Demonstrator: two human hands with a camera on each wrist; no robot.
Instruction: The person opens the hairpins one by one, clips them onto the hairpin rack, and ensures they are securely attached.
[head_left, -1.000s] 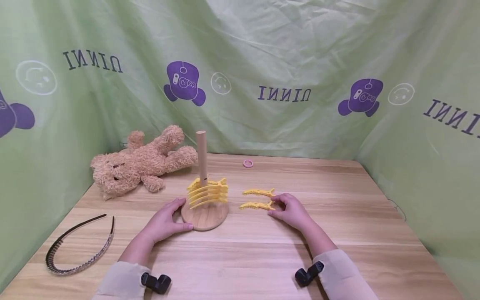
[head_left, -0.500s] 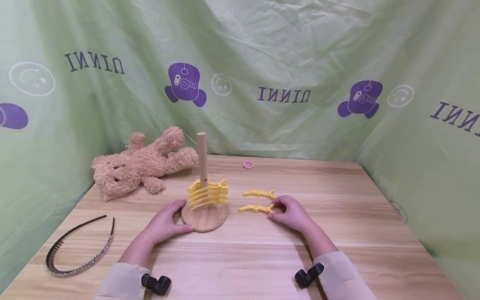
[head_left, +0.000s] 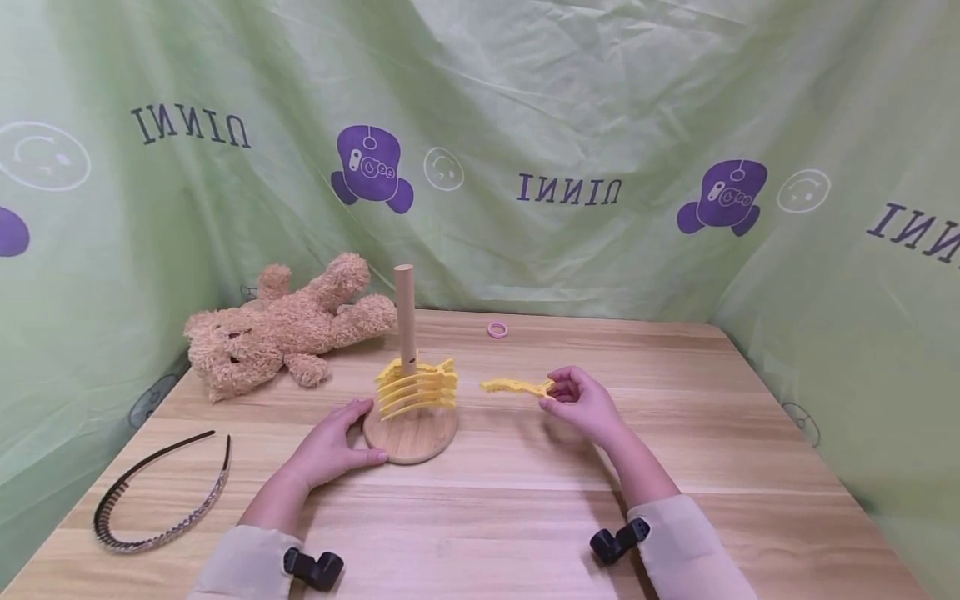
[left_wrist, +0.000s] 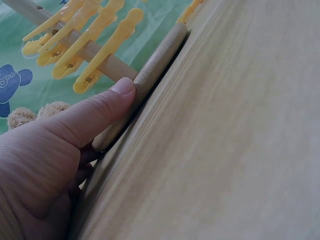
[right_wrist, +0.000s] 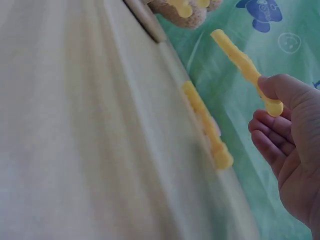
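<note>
A wooden stand, with an upright rod (head_left: 405,317) on a round base (head_left: 408,442), has several yellow hair clips (head_left: 416,390) clipped onto the rod one above another. My left hand (head_left: 330,442) holds the base at its left edge, thumb at the front; in the left wrist view the thumb (left_wrist: 100,110) presses against the rim. To the right, my right hand (head_left: 588,408) pinches another yellow hair clip (right_wrist: 242,62) by its end, raised off the table. A further hair clip (right_wrist: 207,125) lies on the table below; in the head view the held one overlaps it.
A plush teddy bear (head_left: 288,329) lies on its side at the back left. Near the left edge of the table (head_left: 480,533) is a dark headband (head_left: 161,533) with teeth. A small pink ring (head_left: 497,330) lies toward the back, before a green curtain (head_left: 570,250).
My right hand has lifted the nearer of two yellow hair clips off the table and moved it up and slightly away. The left hand has stayed on the base.
</note>
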